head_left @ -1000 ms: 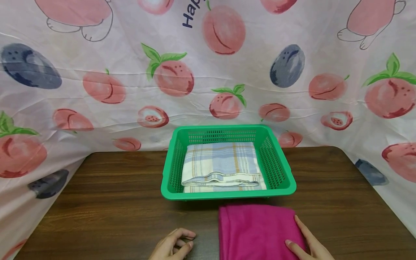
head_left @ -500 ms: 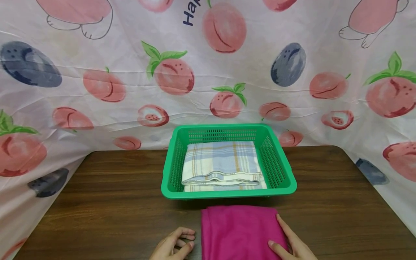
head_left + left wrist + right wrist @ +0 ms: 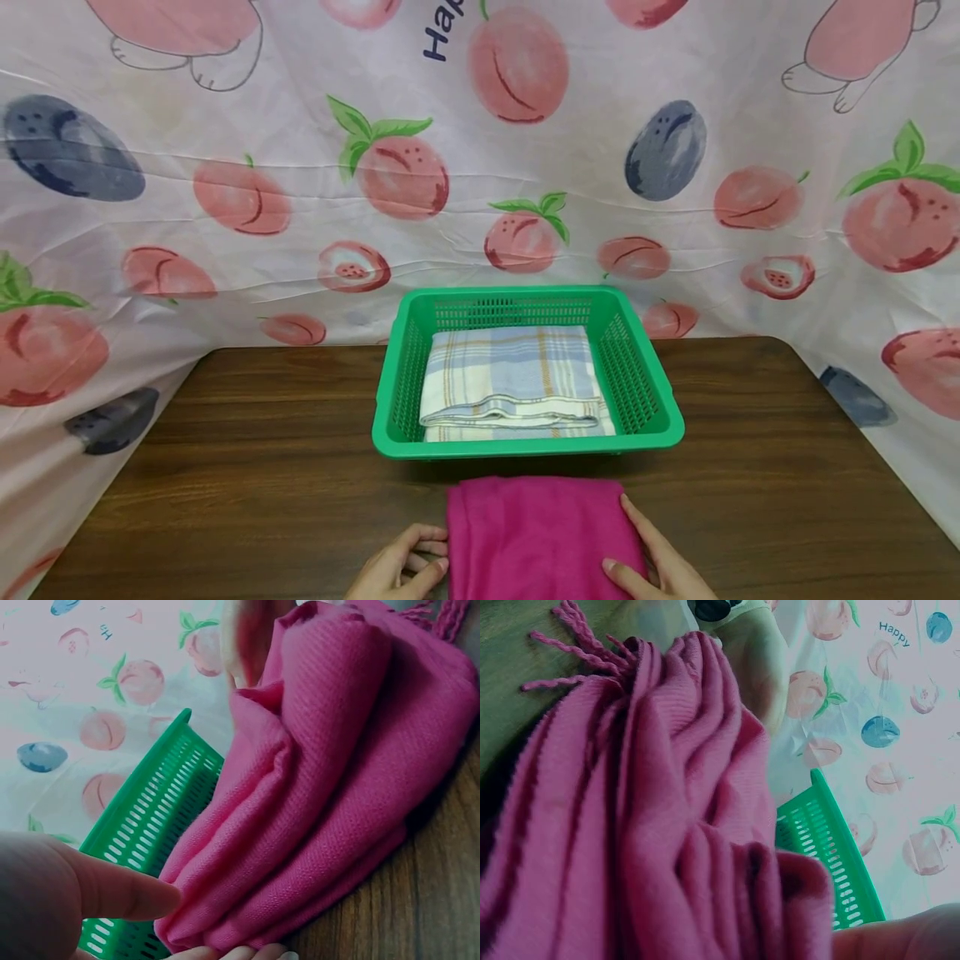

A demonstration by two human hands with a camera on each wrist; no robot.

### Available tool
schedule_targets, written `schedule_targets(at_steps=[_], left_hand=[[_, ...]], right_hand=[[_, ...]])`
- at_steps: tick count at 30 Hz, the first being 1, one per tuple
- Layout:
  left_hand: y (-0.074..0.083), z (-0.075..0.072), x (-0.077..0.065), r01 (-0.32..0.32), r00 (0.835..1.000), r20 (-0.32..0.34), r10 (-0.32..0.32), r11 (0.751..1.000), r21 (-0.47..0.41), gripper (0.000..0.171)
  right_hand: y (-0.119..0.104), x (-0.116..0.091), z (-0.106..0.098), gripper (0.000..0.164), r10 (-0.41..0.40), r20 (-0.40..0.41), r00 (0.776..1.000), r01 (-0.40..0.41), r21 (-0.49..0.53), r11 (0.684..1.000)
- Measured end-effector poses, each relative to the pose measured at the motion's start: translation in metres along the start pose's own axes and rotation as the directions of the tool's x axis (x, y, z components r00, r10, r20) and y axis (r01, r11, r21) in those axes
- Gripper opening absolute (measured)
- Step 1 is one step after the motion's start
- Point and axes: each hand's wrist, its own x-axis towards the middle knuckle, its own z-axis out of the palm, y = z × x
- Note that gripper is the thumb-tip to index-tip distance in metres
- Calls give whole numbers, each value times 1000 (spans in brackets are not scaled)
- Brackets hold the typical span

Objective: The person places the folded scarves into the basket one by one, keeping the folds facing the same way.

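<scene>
A folded magenta scarf [image 3: 543,537] lies on the table in front of the basket, its layered edges on the left. In both wrist views its loose folds and twisted fringe [image 3: 581,645] show. My left hand [image 3: 397,567] meets the scarf's left edge with relaxed, slightly bent fingers; the left wrist view has the thumb [image 3: 131,892] at the folds and fingertips below. On the right side, my right hand [image 3: 660,562] holds the scarf, thumb on top and fingers along the edge. Part of that hand [image 3: 900,937] appears low in the right wrist view.
Behind the scarf stands a green perforated basket [image 3: 528,450] holding a folded plaid cloth [image 3: 510,371] in white, blue and tan. The dark wooden table [image 3: 247,467] extends to both sides. A fruit-printed curtain [image 3: 292,125] hangs along the back and sides.
The scarf has slid left with my right hand, until its left edge meets my left hand. My left hand has stayed nearly in place. The basket looks unmoved.
</scene>
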Motion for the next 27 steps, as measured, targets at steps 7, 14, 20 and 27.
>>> schedule_targets(at_steps=[7, 14, 20, 27], left_hand=[[-5, -5, -2, 31, 995, 95, -16, 988, -151, 50], [-7, -10, -6, 140, 984, 148, -102, 952, -271, 52], [-3, -10, -8, 221, 968, 195, -160, 908, -357, 50], [2, -2, -5, 251, 964, 178, -200, 904, -347, 52]], right_hand=[[9, 2, -18, 79, 3, 46, 999, -2, -20, 1000], [23, 3, -43, 73, -1, 219, 976, -19, 88, 996], [28, 2, -51, 66, -28, 297, 954, -28, 184, 983], [23, 4, -46, 64, 44, 315, 948, -109, 193, 975]])
